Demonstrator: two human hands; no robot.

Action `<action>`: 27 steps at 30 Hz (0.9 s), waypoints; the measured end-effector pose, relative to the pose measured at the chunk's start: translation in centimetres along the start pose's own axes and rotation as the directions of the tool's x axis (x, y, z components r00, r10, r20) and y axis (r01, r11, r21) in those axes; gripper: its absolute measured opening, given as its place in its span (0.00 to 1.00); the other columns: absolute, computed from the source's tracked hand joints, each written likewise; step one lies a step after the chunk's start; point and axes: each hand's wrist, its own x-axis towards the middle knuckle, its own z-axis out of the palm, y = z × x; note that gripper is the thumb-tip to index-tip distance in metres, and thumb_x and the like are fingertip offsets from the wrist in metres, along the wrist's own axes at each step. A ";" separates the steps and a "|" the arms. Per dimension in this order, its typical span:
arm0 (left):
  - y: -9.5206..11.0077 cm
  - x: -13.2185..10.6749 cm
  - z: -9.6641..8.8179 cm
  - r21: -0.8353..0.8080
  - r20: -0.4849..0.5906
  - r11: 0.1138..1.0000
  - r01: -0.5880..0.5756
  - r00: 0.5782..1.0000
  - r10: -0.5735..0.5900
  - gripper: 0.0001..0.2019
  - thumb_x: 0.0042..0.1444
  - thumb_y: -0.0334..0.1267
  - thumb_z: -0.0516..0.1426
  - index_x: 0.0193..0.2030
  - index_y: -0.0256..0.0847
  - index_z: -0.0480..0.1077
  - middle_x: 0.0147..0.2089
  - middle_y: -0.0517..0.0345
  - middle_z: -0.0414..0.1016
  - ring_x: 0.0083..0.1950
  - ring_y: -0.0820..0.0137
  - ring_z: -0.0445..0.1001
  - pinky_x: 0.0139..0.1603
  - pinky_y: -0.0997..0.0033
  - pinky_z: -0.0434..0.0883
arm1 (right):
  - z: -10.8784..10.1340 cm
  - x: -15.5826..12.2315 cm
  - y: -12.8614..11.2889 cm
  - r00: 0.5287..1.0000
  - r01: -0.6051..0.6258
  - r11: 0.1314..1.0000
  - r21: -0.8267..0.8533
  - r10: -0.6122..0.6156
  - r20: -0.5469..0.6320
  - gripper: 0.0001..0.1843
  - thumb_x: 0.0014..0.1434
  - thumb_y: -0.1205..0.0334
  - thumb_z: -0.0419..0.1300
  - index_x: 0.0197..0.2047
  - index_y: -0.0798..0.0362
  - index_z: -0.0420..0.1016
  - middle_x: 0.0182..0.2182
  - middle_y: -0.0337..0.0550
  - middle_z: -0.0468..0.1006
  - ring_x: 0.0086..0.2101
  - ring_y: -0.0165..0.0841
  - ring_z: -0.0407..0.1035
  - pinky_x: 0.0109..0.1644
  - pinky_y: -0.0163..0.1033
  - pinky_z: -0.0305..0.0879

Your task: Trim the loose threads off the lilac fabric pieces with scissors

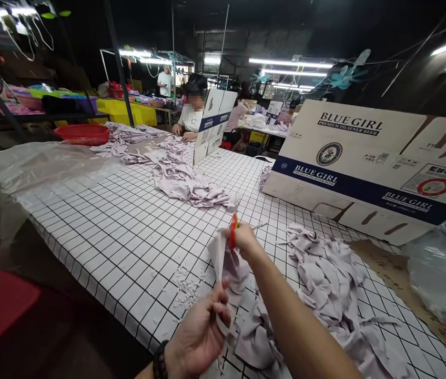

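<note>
My left hand (203,326), with a dark beaded bracelet at the wrist, is closed on a pale lilac piece of fabric (218,258). The fabric hangs upright between my two hands, and a narrow strip of it droops below my left fingers. My right hand (244,239) grips small scissors with red handles (233,231) at the fabric's upper part. The blades are hard to make out. Beneath my right forearm lies a heap of similar fabric pieces (325,273). Tiny fabric clippings (186,287) are scattered on the tabletop left of my hands.
A black-and-white checked tablecloth (108,231) covers the table. More fabric pieces (187,181) lie farther back. Cardboard panels (365,158) stand at the right and centre. A red basket (83,134) and clear plastic (57,163) are at left. A co-worker (193,108) sits across the table.
</note>
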 end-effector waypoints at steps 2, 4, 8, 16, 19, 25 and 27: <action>0.9 0.3 1.1 0.088 0.079 0.983 -0.162 0.985 0.156 0.09 0.66 0.27 0.51 0.45 0.30 0.71 0.26 0.62 0.70 0.16 0.84 0.66 0.21 0.84 0.71 | -1.7 0.3 -1.9 1.000 0.013 0.996 0.094 -0.015 0.020 0.17 0.65 0.57 0.59 0.53 0.55 0.70 0.49 0.46 0.74 0.42 0.37 0.73 0.44 0.47 0.73; 1.3 0.5 1.9 0.201 0.187 0.937 -0.286 0.950 0.249 0.06 0.64 0.29 0.55 0.44 0.32 0.73 0.26 0.62 0.70 0.17 0.83 0.66 0.22 0.81 0.72 | -3.8 0.1 -3.3 0.999 0.040 0.984 0.172 -0.040 -0.001 0.14 0.65 0.57 0.59 0.50 0.56 0.71 0.44 0.44 0.75 0.39 0.34 0.73 0.42 0.44 0.73; 0.5 0.7 1.5 0.393 0.346 0.845 -0.364 0.909 0.231 0.12 0.54 0.39 0.65 0.41 0.32 0.75 0.28 0.60 0.72 0.20 0.80 0.68 0.25 0.78 0.72 | -7.7 -1.9 -2.5 0.998 0.040 0.975 0.220 -0.030 -0.050 0.16 0.51 0.54 0.68 0.30 0.53 0.67 0.24 0.32 0.71 0.27 0.29 0.70 0.37 0.39 0.69; -1.1 1.7 -2.3 0.656 0.423 0.565 -0.500 0.864 0.273 0.22 0.51 0.54 0.64 0.38 0.32 0.75 0.28 0.60 0.73 0.22 0.78 0.70 0.28 0.76 0.69 | -9.2 -9.2 5.2 0.988 -0.156 0.987 0.023 0.156 -0.007 0.15 0.41 0.60 0.70 0.30 0.51 0.70 0.19 0.31 0.68 0.21 0.29 0.62 0.24 0.34 0.55; -0.9 1.8 -2.8 0.714 0.479 0.438 -0.547 0.837 0.265 0.21 0.55 0.54 0.60 0.38 0.33 0.74 0.29 0.59 0.73 0.24 0.77 0.71 0.29 0.75 0.69 | -7.6 -10.9 5.4 0.953 -0.163 0.973 0.165 0.112 0.282 0.23 0.44 0.57 0.71 0.43 0.51 0.70 0.21 0.28 0.65 0.22 0.28 0.62 0.27 0.34 0.59; -0.2 1.7 -2.8 0.739 0.574 0.257 -0.623 0.781 0.244 0.17 0.62 0.49 0.54 0.35 0.36 0.71 0.29 0.60 0.68 0.24 0.76 0.69 0.29 0.73 0.71 | -5.5 -10.8 5.6 0.956 -0.108 0.951 0.290 0.020 0.292 0.18 0.46 0.56 0.70 0.30 0.51 0.65 0.27 0.34 0.70 0.25 0.28 0.64 0.28 0.33 0.60; 0.2 1.6 -2.7 0.742 0.600 0.167 -0.649 0.754 0.266 0.16 0.63 0.49 0.53 0.37 0.37 0.72 0.33 0.57 0.67 0.25 0.75 0.69 0.27 0.73 0.72 | -5.3 -10.6 6.0 0.970 -0.090 0.939 0.333 0.006 0.245 0.18 0.47 0.56 0.70 0.30 0.51 0.64 0.27 0.33 0.70 0.25 0.28 0.63 0.30 0.34 0.62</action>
